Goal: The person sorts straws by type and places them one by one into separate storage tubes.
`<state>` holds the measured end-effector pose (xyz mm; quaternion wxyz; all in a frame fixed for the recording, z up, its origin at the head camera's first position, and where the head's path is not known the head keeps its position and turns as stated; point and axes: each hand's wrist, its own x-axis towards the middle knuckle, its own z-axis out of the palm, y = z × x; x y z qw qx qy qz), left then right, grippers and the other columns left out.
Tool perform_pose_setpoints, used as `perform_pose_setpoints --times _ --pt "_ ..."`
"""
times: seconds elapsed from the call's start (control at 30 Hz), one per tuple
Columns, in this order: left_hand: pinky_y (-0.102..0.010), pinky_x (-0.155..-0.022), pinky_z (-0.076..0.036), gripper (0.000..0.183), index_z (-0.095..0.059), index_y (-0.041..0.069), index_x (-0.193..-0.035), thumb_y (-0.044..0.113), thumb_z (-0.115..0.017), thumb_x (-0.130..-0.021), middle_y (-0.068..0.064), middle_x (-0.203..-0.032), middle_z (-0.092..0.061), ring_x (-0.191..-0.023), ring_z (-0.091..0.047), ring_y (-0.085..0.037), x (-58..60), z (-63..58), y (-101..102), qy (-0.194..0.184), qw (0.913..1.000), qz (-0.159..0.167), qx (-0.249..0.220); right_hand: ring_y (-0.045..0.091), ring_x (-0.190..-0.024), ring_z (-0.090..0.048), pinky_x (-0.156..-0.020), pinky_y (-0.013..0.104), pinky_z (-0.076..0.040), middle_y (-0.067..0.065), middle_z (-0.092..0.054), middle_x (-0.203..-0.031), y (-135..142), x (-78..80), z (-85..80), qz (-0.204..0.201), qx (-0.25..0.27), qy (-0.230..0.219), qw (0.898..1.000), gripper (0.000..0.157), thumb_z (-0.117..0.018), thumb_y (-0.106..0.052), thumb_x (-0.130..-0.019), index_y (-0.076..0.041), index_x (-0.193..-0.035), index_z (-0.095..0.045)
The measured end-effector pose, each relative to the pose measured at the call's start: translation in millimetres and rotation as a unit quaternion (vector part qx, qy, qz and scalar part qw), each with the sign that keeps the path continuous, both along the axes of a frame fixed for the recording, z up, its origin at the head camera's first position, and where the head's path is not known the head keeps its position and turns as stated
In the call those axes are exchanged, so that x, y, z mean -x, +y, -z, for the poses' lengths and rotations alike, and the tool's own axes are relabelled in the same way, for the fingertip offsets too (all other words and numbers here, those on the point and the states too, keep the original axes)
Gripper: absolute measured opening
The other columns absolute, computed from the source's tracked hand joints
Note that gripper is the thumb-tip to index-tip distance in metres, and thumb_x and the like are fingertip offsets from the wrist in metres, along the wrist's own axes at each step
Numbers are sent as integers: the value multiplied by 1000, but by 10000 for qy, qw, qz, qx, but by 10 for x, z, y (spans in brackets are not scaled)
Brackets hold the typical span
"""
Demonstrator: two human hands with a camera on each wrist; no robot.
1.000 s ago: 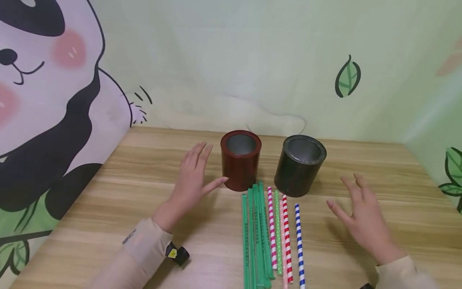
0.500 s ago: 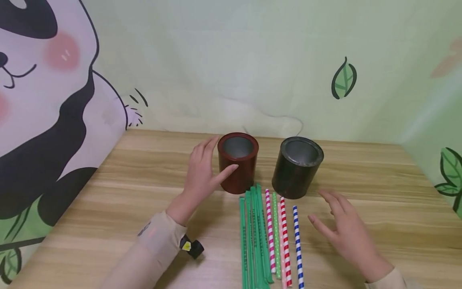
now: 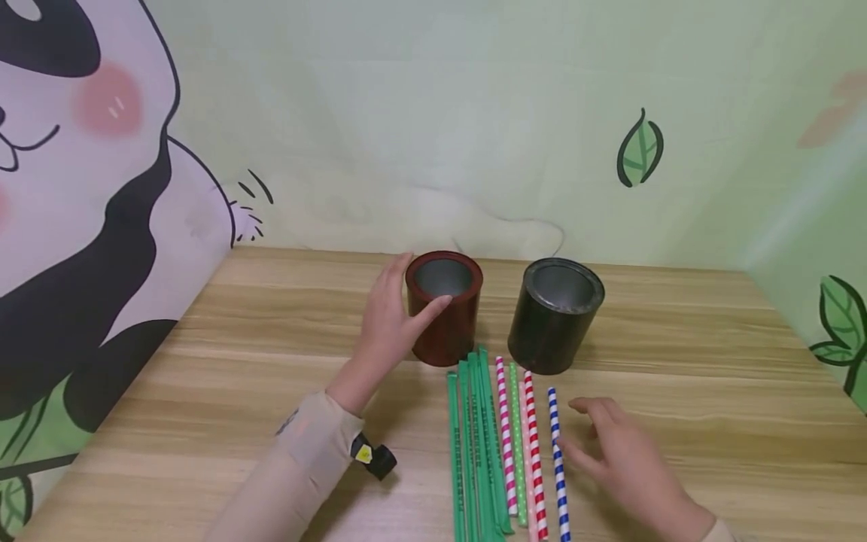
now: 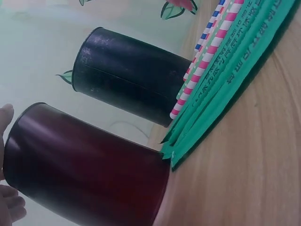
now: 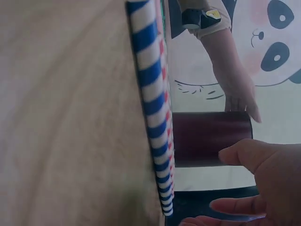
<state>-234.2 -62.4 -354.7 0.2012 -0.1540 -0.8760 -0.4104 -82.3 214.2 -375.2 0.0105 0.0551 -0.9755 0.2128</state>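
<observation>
In the head view, my left hand (image 3: 389, 324) is at the left side of a dark red cylindrical cup (image 3: 443, 331). Its thumb lies across the cup's front near the rim, and its fingers reach along the left side, fairly straight. My right hand (image 3: 626, 459) is just right of a blue-and-white striped straw (image 3: 558, 467), with thumb and fingers apart and nothing between them. In the right wrist view, the same striped straw (image 5: 153, 103) lies on the wood in front of that hand. A black cylindrical cup (image 3: 552, 331) stands to the right of the red one.
Several green-wrapped straws (image 3: 481, 452) lie side by side in front of the cups. Beside them are a pink-striped straw (image 3: 506, 436), a green dotted straw (image 3: 518, 444), a pale pink straw (image 3: 528, 467) and a red-striped straw (image 3: 535, 459). A wall with a panda drawing borders the wooden table (image 3: 677, 324).
My left hand has moved right, up to the red cup. My right hand has come left and nearer to me, to the blue-striped straw. The head view has shifted slightly.
</observation>
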Motion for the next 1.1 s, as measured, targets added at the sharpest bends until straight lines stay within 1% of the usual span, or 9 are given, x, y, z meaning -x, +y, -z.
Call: perform_pose_setpoints --times 0.13,0.23,0.33,0.43,0.57,0.73,0.9,1.1 --pt "-51 -110 -37 79 -35 7 -147 47 -66 -86 -14 -148 -43 -137 -40 -30 22 31 14 -541 9976 191 -397 12 -80 -53 -66 26 -50 10 -62 -114 -33 18 36 93 18 -503 9987 50 -69 -36 -86 -2 -121 -58" --pt "-51 -109 -38 78 -33 9 -148 46 -65 -87 -11 -147 -43 -136 -42 -28 43 64 33 -750 9932 412 -791 11 -76 -50 -61 22 -45 7 -62 -107 -49 36 59 223 52 -787 9966 49 -69 -37 -86 -3 -119 -58" --pt "-52 -108 -39 78 -33 11 -148 44 -67 -87 -9 -146 -45 -133 -45 -26 60 101 48 -783 9898 503 -1078 12 -73 -48 -58 21 -42 4 -60 -94 -57 49 88 274 157 -881 9956 44 -71 -34 -85 -3 -114 -59" --pt "-51 -107 -41 77 -34 11 -147 41 -70 -86 -8 -142 -47 -129 -48 -26 75 137 48 -712 9890 495 -1200 12 -72 -47 -56 21 -40 1 -54 -84 -62 59 121 289 301 -984 9943 38 -72 -31 -84 -5 -109 -59" --pt "-49 -107 -41 77 -35 11 -146 40 -71 -85 -7 -141 -48 -126 -49 -25 79 162 25 -673 9881 463 -1306 11 -72 -47 -56 21 -39 0 -52 -81 -73 86 164 347 424 -1146 9919 38 -73 -31 -83 -5 -107 -59" --pt "-49 -107 -40 76 -35 12 -146 40 -71 -85 -6 -141 -48 -125 -48 -24 83 167 31 -632 9862 505 -1443 12 -69 -46 -55 20 -37 0 -51 -77 -83 103 202 434 403 -1105 9921 32 -73 -29 -83 -6 -101 -60" --pt "-49 -109 -38 76 -34 12 -146 37 -71 -85 -5 -143 -47 -127 -47 -24 93 164 27 -697 9835 568 -1573 12 -67 -45 -54 20 -35 0 -50 -74 -87 116 240 428 362 -896 9944 27 -74 -27 -82 -7 -94 -60" --pt "-48 -109 -37 75 -33 13 -147 37 -70 -86 -6 -143 -47 -128 -47 -25 74 165 14 -784 9828 579 -1568 11 -62 -43 -52 19 -32 -1 -48 -68 -118 91 250 373 292 -659 9967 22 -74 -24 -81 -9 -83 -57"
